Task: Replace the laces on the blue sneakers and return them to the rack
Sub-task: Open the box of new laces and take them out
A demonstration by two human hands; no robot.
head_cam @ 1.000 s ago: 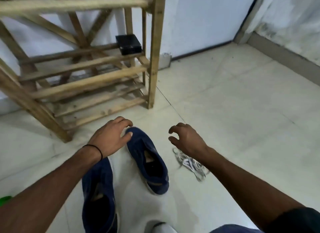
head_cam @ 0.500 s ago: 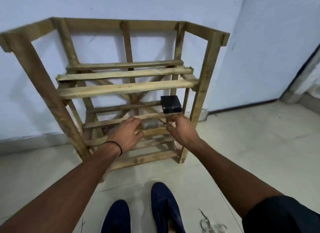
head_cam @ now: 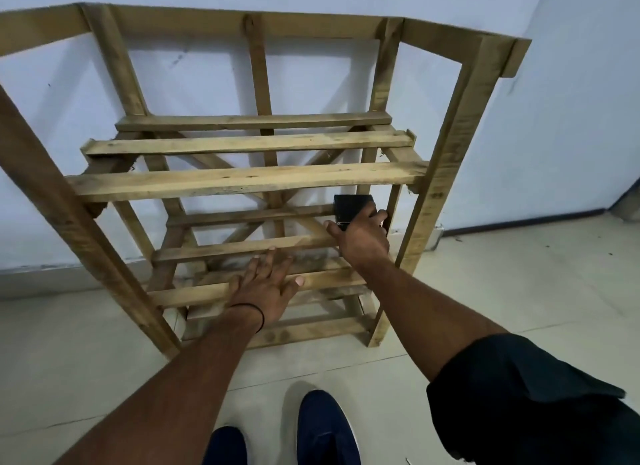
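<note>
- Head view: left hand (head_cam: 263, 288) flat, fingers straight, on a lower slat of the wooden rack (head_cam: 242, 180)
- Grip: right hand (head_cam: 362, 236) curled round black box (head_cam: 351, 206) on middle shelf
- Floor: blue sneakers (head_cam: 325, 426) before the rack, apart

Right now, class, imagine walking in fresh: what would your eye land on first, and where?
The wooden rack fills the upper view. At its right side, the right hand grips a black box on the middle shelf, while the left hand lies flat on a lower slat. Two blue sneakers poke in at the bottom edge.
</note>
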